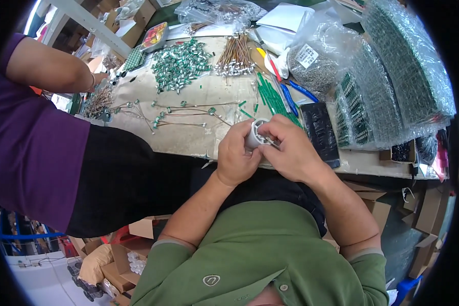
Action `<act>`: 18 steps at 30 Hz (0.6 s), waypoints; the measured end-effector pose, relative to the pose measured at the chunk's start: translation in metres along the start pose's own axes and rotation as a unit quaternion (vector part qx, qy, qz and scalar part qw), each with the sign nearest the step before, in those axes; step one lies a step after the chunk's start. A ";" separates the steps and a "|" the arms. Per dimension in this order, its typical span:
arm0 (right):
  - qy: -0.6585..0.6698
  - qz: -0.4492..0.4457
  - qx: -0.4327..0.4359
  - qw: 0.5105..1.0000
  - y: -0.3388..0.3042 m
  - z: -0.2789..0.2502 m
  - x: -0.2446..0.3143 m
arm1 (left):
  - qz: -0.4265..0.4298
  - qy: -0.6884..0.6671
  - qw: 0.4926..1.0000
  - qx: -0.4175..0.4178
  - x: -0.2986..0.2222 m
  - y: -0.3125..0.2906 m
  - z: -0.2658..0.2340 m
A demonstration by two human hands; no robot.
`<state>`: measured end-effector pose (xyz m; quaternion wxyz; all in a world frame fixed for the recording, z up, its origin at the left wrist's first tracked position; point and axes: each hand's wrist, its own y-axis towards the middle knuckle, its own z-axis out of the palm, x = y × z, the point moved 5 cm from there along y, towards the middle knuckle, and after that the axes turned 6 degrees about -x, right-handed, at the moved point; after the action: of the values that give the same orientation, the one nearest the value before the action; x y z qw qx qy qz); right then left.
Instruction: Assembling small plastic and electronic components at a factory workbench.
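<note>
My left hand [234, 155] is wrapped round a short white ring-shaped plastic housing [252, 138] at the table's front edge. The fingers of my right hand [292, 148] are closed in a pinch at the housing's open side. Whatever small piece lies between those fingertips is too hidden to name. Just beyond my hands lie thin brown cables with small green circuit boards [212, 110] on them. Green strips [271, 95] spread out past my right hand, and a black phone-like slab [319, 133] rests beside it.
Loose small green boards [181, 64] form a heap at the back, beside a bundle of brown cables [234, 53]. Blue-handled pliers [289, 99] lie right of centre. Bubble-wrapped stacks of boards [400, 76] stand at the right. A co-worker in a purple shirt [30, 153] is close on my left.
</note>
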<state>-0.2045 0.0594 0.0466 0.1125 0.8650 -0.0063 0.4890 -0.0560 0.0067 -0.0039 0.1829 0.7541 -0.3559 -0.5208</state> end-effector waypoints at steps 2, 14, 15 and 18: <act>-0.017 0.007 -0.009 1.000 0.000 0.002 -0.001 | 0.012 0.023 1.000 -0.012 0.001 -0.001 0.002; -0.022 0.021 -0.033 0.999 -0.010 -0.007 -0.006 | -0.048 0.023 0.998 0.015 -0.001 0.007 0.003; -0.015 0.020 -0.031 0.999 -0.009 -0.010 -0.006 | -0.041 0.019 0.999 0.013 -0.001 0.007 0.002; 0.008 0.021 -0.021 1.000 -0.001 -0.015 -0.007 | -0.024 0.005 1.000 0.009 0.000 0.008 0.002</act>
<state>-0.2207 0.0625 0.0481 0.1203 0.8579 -0.0339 0.4983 -0.0603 0.0012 0.0001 0.1649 0.7669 -0.3414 -0.5179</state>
